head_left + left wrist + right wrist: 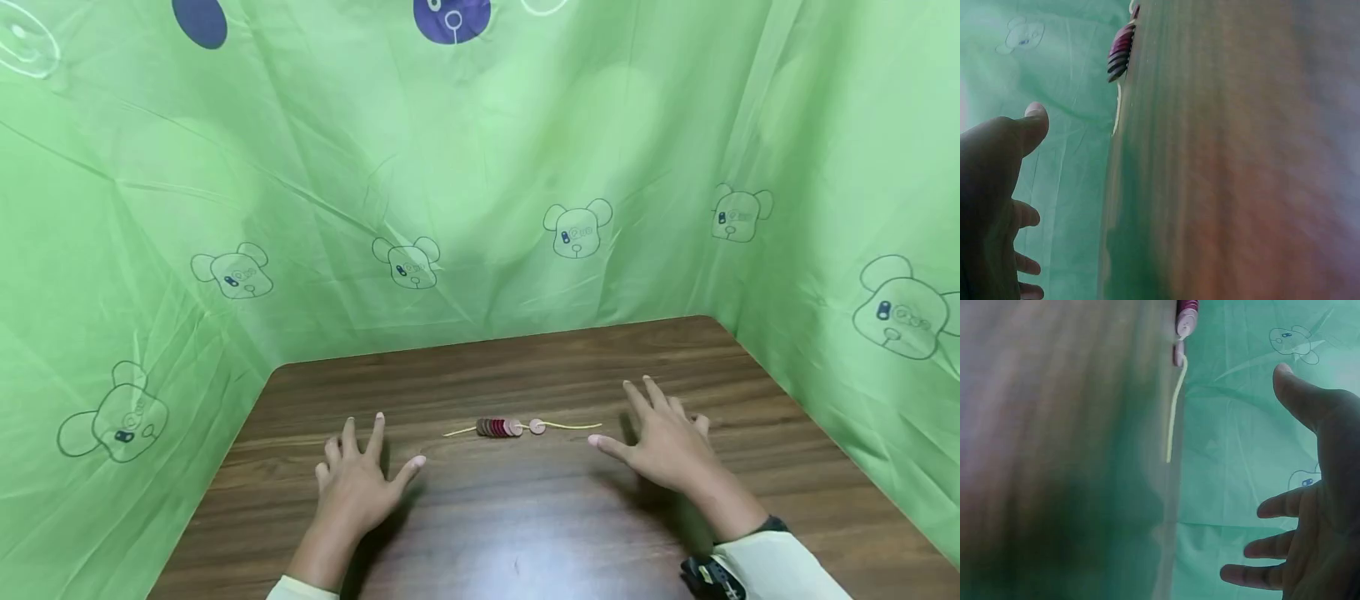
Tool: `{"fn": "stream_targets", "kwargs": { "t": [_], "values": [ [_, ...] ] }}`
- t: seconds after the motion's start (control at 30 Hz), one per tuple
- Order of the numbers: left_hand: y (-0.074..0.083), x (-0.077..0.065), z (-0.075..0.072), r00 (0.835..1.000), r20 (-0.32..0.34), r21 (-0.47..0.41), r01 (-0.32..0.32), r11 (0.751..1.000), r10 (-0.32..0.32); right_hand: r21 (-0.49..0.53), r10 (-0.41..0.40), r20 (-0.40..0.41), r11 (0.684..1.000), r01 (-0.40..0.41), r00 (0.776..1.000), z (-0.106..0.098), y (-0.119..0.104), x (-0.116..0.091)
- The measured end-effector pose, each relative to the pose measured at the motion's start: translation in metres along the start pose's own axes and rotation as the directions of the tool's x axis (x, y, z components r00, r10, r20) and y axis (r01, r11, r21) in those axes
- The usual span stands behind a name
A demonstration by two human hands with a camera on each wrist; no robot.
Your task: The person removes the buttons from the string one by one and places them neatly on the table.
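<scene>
On the wooden table lies a yellow string [573,427] threaded through a row of round button-like discs [498,427], brown at the left, dark red in the middle and pink at the right. One pink button [537,427] sits on the string a little apart from the row. My left hand [358,492] is spread left of the string's end, holding nothing. To the right, my right hand [667,446] is also spread, its thumb near the other string end. In both wrist views the hands appear raised above the tabletop, apart from the string.
A brown wood-grain table [510,517] spans the lower view, with glare near its front. Green fabric [480,167] printed with bear faces surrounds it at the back and sides. A black watch [712,577] is on the right wrist.
</scene>
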State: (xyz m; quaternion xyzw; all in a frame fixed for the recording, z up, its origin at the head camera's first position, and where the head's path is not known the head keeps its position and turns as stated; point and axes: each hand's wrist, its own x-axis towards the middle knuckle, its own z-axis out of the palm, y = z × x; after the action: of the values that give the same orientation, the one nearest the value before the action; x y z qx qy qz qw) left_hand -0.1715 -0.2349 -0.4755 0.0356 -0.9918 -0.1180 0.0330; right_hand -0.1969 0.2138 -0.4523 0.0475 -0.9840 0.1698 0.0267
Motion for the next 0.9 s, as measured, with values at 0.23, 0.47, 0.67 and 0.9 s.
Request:
{"fn": "stream_targets", "kwargs": {
  "t": [0.23,0.47,0.67,0.9],
  "values": [
    [0.018,0.013,-0.001,0.997,0.010,-0.043,-0.070,0.997,0.071,0.015,-0.012,0.021,1.000,0.011,1.000,0.003,-0.014,0.010],
    [0.036,0.029,0.002,0.984,0.042,-0.310,-0.151,0.939,0.173,0.126,-0.077,0.017,0.989,0.074,0.997,0.008,-0.025,0.021],
    [0.052,0.039,0.007,0.965,0.086,-0.481,-0.179,0.858,0.249,0.272,-0.092,0.071,0.960,0.069,0.993,0.019,-0.034,0.034],
    [0.061,0.046,0.023,0.954,0.084,-0.513,-0.206,0.833,0.287,0.402,-0.130,0.153,0.914,0.059,0.980,0.038,-0.047,0.048]
  ]
}}
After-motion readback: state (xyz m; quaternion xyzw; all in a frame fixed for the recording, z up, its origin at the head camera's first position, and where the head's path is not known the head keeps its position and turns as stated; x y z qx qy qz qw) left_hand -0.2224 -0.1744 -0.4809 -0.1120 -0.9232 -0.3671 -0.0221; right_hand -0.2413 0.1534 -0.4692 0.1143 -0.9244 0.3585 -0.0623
